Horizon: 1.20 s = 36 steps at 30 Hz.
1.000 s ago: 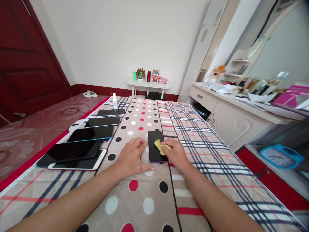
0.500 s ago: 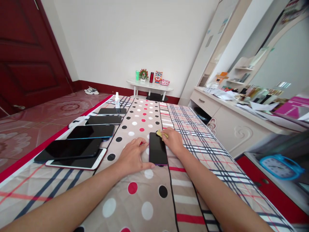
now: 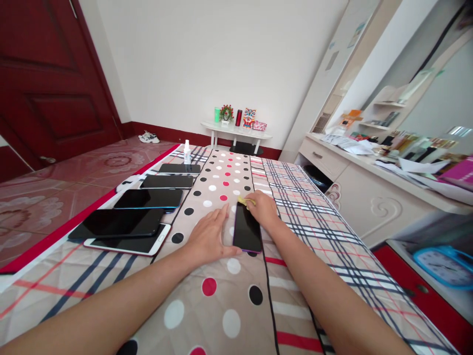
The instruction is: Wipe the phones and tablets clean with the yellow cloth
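Note:
A black-screened smartphone (image 3: 247, 231) with a purple edge lies face up on the patterned bedspread (image 3: 199, 305). My right hand (image 3: 263, 209) is closed on a small yellow cloth (image 3: 244, 201), which rests against the phone's far end. To the left of the phone, my left hand (image 3: 210, 236) lies with its fingers spread, the thumb tip by the near left corner. Whether that thumb presses on the phone I cannot tell.
At the left lie several more phones, among them a black one (image 3: 116, 223) overlapping a white one (image 3: 148, 244). Behind them stands a white spray bottle (image 3: 187, 154). A dresser (image 3: 384, 207) with papers and bottles borders the right side; a low white table (image 3: 236, 130) stands beyond.
My left hand's fingers have stretched out further forward. The right hand with the cloth has shifted slightly toward the phone's far left corner. The whole view has moved a little.

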Motion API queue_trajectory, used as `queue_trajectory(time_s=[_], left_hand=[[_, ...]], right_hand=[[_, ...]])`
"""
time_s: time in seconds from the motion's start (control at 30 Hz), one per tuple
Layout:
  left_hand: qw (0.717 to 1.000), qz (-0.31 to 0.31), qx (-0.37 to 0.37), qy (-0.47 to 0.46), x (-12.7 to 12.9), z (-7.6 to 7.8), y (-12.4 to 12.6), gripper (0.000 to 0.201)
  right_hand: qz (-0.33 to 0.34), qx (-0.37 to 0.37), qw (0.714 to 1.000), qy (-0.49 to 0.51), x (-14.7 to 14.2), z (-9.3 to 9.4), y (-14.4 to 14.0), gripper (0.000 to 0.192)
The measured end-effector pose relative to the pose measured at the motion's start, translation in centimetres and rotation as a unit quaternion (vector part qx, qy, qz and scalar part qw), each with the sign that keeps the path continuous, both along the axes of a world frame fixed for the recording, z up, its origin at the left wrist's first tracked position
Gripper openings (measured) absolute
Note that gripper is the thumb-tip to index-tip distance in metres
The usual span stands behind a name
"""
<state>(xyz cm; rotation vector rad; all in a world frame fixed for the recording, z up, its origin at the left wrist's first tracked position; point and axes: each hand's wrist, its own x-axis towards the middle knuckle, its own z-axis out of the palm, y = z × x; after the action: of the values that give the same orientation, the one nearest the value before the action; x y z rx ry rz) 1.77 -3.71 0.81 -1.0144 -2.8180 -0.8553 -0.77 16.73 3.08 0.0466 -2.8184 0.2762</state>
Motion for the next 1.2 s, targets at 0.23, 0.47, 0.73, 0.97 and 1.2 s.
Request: queue_trajectory(time_s=[0.23, 0.47, 0.73, 0.97, 1.2], left_hand=[[1.000, 0.001, 0.023, -0.008, -0.2, 0.0, -0.1, 0.116], [1.000, -0.003, 0.014, 0.004, -0.1, -0.1, -0.2, 0.114], [1.000, 0.006, 0.018, -0.009, -0.3, 0.0, -0.2, 0.110], [1.000, -0.002, 0.014, 0.008, -0.2, -0.2, -0.3, 0.105], [1.000, 0.004, 0.009, 0.000, -0.2, 0.1, -0.3, 0.102]], right_hand=[[0.149, -0.030, 0.988, -0.034, 4.6, 0.4, -2.9, 0.024], [0.085, -0.046, 0.995, -0.008, 3.9, -0.1, -0.9, 0.023], [-0.054, 0.025, 0.998, -0.034, 4.6, 0.5, -0.5, 0.022], [0.073, 0.062, 0.983, -0.160, 7.5, 2.8, -2.9, 0.011], [-0.033, 0.112, 0.985, -0.123, 6.5, 2.8, -0.6, 0.019]])
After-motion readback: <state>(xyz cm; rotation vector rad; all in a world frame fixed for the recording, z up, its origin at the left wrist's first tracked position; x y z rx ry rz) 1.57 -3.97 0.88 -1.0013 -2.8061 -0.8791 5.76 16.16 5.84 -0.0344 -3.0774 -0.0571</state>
